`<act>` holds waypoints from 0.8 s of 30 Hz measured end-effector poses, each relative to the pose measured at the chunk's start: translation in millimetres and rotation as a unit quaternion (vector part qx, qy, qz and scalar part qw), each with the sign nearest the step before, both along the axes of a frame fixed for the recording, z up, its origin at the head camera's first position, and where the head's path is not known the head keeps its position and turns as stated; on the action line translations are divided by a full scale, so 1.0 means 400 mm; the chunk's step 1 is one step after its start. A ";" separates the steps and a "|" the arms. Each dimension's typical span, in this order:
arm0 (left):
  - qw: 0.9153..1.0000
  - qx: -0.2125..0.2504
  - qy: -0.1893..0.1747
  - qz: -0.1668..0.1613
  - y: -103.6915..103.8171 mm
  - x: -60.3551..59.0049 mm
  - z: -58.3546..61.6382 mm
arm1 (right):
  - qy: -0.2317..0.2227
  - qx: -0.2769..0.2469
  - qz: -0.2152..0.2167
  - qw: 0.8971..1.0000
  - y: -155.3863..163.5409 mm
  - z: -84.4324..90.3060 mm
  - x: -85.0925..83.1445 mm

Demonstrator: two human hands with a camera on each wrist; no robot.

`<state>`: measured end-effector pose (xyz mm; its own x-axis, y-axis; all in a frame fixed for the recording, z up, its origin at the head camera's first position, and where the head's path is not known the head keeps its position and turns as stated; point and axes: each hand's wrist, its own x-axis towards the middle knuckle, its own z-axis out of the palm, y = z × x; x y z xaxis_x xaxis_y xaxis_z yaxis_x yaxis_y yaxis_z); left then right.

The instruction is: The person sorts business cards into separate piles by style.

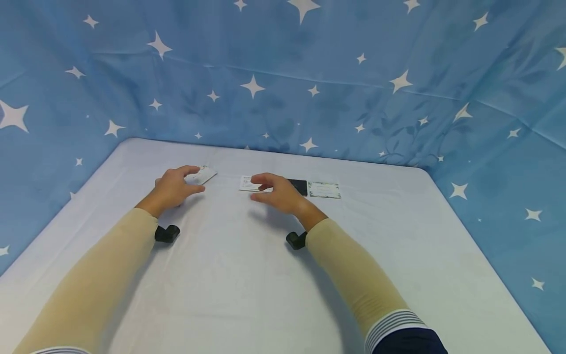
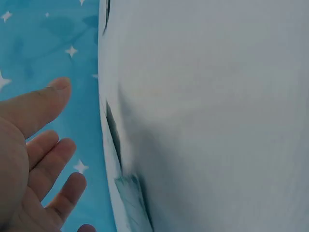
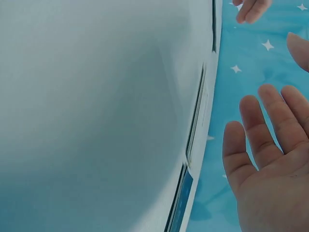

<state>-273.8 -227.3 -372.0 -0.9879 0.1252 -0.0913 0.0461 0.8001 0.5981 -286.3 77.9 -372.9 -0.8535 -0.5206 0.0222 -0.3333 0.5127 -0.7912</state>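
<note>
My left hand [image 1: 170, 188] hovers at the left, thumb and fingers spread apart, right beside a white patterned card [image 1: 204, 175] that lies askew and is partly hidden behind the fingers. With loosely bent fingers, my right hand [image 1: 280, 194] is above a row of cards and holds nothing. In that row are a white card with dark print [image 1: 247, 184], a black card [image 1: 299, 187] partly covered by the hand, and a white card with a leafy green border [image 1: 325, 190]. Layered edges of the white cards [image 3: 197, 118] show in the right wrist view.
A white cloth [image 1: 221, 275] covers the table. Behind it and at both sides hangs a blue curtain [image 1: 274, 113] with white stars. Dark wrist devices [image 1: 167, 234] sit under both forearms, close over the cloth.
</note>
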 end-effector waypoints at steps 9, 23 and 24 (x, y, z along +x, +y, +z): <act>0.997 -0.048 -0.051 0.026 -0.037 -0.031 -0.021 | -0.009 0.010 0.012 1.000 -0.020 -0.004 0.004; 0.996 0.027 -0.079 0.014 -0.026 -0.033 -0.006 | 0.003 0.036 0.017 0.999 -0.026 -0.009 0.009; 0.996 0.027 -0.082 0.006 -0.025 -0.033 -0.006 | 0.004 0.039 0.018 0.999 -0.026 -0.009 0.009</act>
